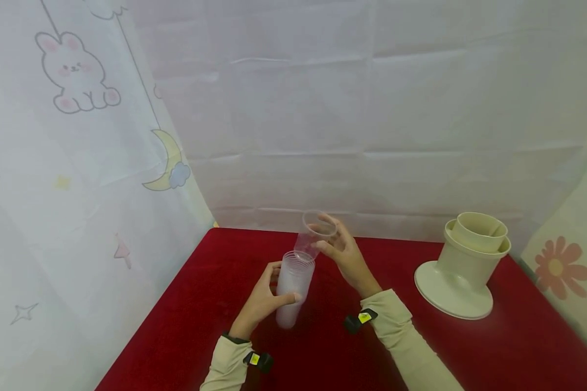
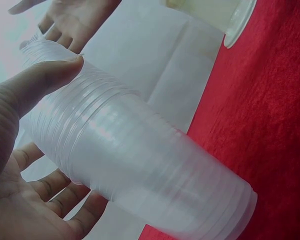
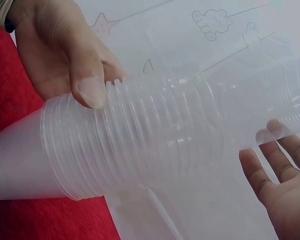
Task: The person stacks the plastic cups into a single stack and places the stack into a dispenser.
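Note:
A tall stack of nested clear plastic cups stands tilted above the red cloth. My left hand grips it from the side, with the thumb across the rims and the fingers on the opposite side. Another clear plastic cup is held by my right hand, whose thumb and fingers are around it near its rim. The base of this cup meets the open mouth of the stack; how far inside it sits I cannot tell.
On the right stands a cream plastic stand with a wide round base and a cup-like piece in its upright tube. Red cloth covers the table. Pale printed sheets hang closely behind and along both sides.

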### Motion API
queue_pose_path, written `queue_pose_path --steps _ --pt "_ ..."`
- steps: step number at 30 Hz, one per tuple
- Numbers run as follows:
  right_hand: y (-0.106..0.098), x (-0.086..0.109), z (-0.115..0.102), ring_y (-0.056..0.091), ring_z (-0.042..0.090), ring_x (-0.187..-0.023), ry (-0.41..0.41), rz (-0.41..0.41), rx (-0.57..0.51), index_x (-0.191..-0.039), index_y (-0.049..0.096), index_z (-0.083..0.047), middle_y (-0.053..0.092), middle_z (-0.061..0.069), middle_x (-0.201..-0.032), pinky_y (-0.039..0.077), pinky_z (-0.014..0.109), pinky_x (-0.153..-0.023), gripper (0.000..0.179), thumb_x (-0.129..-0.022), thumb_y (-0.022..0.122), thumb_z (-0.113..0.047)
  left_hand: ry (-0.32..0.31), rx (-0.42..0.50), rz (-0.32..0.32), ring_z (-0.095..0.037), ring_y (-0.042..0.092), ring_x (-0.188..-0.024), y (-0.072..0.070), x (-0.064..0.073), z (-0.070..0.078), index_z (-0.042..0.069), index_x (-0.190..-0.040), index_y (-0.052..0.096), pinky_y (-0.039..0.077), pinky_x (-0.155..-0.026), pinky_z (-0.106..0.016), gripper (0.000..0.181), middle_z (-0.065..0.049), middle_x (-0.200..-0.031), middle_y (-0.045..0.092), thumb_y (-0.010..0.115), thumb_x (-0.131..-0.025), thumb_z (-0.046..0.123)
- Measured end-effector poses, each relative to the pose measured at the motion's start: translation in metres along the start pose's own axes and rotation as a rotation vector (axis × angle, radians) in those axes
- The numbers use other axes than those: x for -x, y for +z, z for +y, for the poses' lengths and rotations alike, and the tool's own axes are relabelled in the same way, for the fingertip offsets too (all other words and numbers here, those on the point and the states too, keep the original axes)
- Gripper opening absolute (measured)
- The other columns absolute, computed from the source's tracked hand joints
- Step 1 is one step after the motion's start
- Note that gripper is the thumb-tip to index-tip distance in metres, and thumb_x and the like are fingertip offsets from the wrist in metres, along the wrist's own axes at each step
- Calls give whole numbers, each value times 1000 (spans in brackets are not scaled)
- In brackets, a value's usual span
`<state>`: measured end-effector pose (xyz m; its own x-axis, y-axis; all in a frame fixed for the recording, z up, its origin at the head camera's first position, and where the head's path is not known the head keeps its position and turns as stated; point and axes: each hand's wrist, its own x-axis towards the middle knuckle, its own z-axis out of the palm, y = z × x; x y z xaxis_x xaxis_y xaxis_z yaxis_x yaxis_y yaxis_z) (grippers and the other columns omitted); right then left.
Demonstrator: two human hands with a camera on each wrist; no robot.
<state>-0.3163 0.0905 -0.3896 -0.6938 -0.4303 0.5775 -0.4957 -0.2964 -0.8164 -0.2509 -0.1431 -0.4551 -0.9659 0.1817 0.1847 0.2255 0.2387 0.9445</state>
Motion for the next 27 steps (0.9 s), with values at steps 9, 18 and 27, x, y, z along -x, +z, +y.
queue_pose_path --steps 9,18,27 --pt "7 -2 4 58 34 -121 22 -15 0 -153 32 -9 52 19 -143 48 47 -100 61 -99 61 -13 -6 -9 1 -29 53 -113 -1 0 0 17 -143 41 49 -88 -45 78 -9 -130 54 84 -79 30" --pt "14 1 9 55 29 -127 77 -42 -12 -153 33 -12 53 18 -143 48 41 -100 63 -97 64 -15 4 -3 11 -26 53 -113 -1 2 -1 18 -141 43 45 -89 -43 75 -7 -127 55 83 -79 25" --pt "17 7 22 51 33 -131 88 -91 -5 -153 34 -14 51 23 -143 47 48 -101 64 -97 65 -22 -2 23 14 -26 53 -113 -1 4 5 16 -142 43 44 -91 -43 75 -7 -126 56 82 -78 17"
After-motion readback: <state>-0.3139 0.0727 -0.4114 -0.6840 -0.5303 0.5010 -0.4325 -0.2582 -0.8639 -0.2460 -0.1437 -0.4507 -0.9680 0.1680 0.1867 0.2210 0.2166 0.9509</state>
